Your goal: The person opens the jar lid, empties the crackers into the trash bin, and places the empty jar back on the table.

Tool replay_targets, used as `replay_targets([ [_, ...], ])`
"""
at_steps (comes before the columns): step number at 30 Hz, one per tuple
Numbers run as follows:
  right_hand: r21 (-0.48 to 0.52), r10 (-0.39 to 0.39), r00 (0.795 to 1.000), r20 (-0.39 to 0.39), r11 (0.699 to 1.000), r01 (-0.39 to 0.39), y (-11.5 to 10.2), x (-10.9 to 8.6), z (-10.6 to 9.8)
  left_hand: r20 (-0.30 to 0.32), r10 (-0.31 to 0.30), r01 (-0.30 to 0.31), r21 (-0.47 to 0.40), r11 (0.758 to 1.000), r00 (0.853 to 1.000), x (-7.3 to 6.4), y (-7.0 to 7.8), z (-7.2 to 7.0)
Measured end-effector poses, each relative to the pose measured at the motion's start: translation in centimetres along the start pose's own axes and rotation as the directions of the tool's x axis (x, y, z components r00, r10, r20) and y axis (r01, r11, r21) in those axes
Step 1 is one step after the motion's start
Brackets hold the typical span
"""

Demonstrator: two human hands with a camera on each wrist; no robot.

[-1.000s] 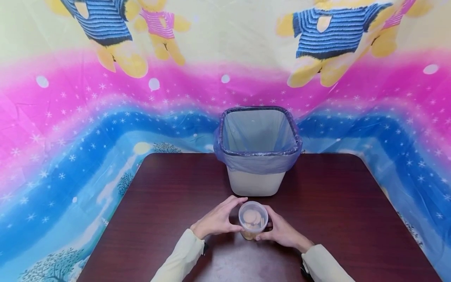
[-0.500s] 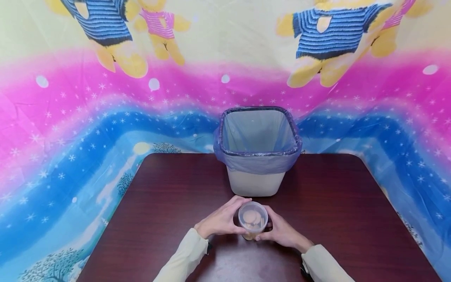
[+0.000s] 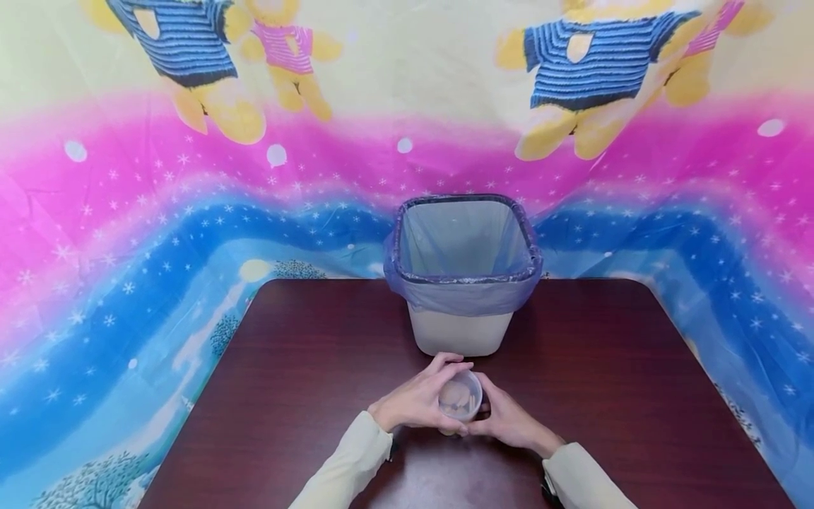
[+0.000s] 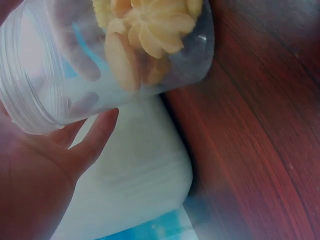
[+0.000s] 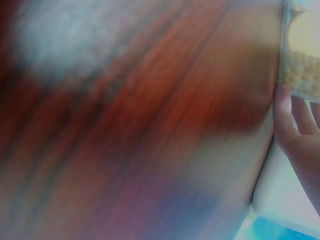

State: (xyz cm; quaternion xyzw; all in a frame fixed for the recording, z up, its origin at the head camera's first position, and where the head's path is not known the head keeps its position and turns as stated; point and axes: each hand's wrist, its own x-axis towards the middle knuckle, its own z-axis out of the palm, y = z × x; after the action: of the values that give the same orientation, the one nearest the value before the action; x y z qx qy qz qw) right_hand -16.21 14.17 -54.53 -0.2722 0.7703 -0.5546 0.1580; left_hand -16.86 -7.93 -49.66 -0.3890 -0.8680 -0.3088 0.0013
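A clear plastic jar of biscuits stands on the table near its front middle, seen from above in the head view. My left hand holds the jar's top, fingers on the far side and thumb on the near side. From the right, my right hand grips the jar's body lower down. In the left wrist view, flower-shaped biscuits lie in the lower part, and the ridged lid is on the jar. The right wrist view shows right fingers touching the base of the jar.
Directly behind the jar stands a white bin lined with a translucent purple bag. The dark red-brown table extends to both sides. A printed cloth hangs behind the table and along its sides.
My left hand has turned clockwise around the jar's top, its fingers now further right over the far rim. The right hand stays in place, and the head view has shifted slightly.
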Motion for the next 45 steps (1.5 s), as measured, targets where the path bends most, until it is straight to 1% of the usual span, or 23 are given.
replay_targets([
  [10,-0.018,-0.010,1.000,-0.013,1.000,0.010,0.2,0.0,0.1,-0.019,0.030,-0.029,0.026,0.999,0.999,0.0,0.0,0.3],
  [19,-0.006,-0.003,1.000,-0.005,1.000,0.003,0.2,0.0,0.0,-0.026,0.014,-0.013,0.029,1.000,1.000,-0.1,0.4,0.0],
  [22,-0.003,0.000,1.000,-0.003,1.000,0.000,0.3,0.0,0.0,-0.043,0.020,-0.018,0.047,0.999,0.999,-0.1,0.5,0.1],
  [26,0.000,0.006,1.000,-0.001,1.000,-0.006,0.4,0.0,0.0,-0.075,0.032,-0.024,0.099,0.995,0.997,-0.1,0.7,0.2],
  [29,-0.024,0.012,1.000,-0.010,1.000,-0.012,0.4,0.0,0.0,-0.077,-0.005,0.015,0.122,0.992,0.997,-0.2,1.0,0.3],
  [33,-0.038,0.014,1.000,-0.013,0.999,-0.014,0.3,0.0,0.1,-0.063,-0.070,0.077,0.116,0.990,0.996,-0.4,1.2,0.3],
  [36,-0.006,0.007,1.000,-0.008,1.000,-0.007,0.3,0.0,0.1,-0.063,-0.074,0.081,0.108,0.991,0.995,-0.6,1.2,0.2],
  [40,0.042,-0.002,1.000,-0.004,0.999,0.002,0.3,0.0,0.2,-0.070,-0.049,0.057,0.124,0.991,0.996,-1.0,1.0,-0.3],
  [42,0.064,0.002,1.000,0.001,0.998,-0.002,0.2,0.0,0.2,-0.066,-0.046,0.053,0.123,0.991,0.997,-1.1,0.9,-0.7],
  [45,0.074,0.007,1.000,0.001,0.997,-0.008,0.1,0.0,0.2,-0.037,-0.062,0.064,0.078,0.995,0.997,-1.5,0.7,-1.2],
])
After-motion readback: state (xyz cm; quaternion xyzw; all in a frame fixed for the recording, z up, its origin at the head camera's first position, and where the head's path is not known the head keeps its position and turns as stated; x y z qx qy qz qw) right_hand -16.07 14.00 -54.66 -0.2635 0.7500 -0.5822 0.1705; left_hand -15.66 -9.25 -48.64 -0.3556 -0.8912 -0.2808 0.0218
